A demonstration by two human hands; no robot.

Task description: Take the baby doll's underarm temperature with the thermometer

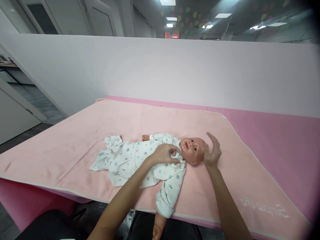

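From the head camera, a baby doll (150, 158) lies on its back on a light pink blanket (75, 140). The blanket is spread over a darker pink table (287, 133). The doll's head (193, 150) points to 3 o'clock and its legs point to 9 o'clock. It wears a white sleepsuit (125, 160) with little coloured prints. One sleeve (168, 193) hangs toward 6 o'clock over the table edge, with the doll's bare hand (158, 228) poking out below.

The left hand (166, 154) rests on the doll's chest, just under the chin. Its fingers are curled and pinch the sleepsuit at the neck.

The right hand (212, 151) is at 3 o'clock from the doll's head, just beside the top of it. Its fingers are spread loose and hold nothing. I cannot tell if the palm touches the head.

A white wall (160, 73) stands behind the table at 12 o'clock.
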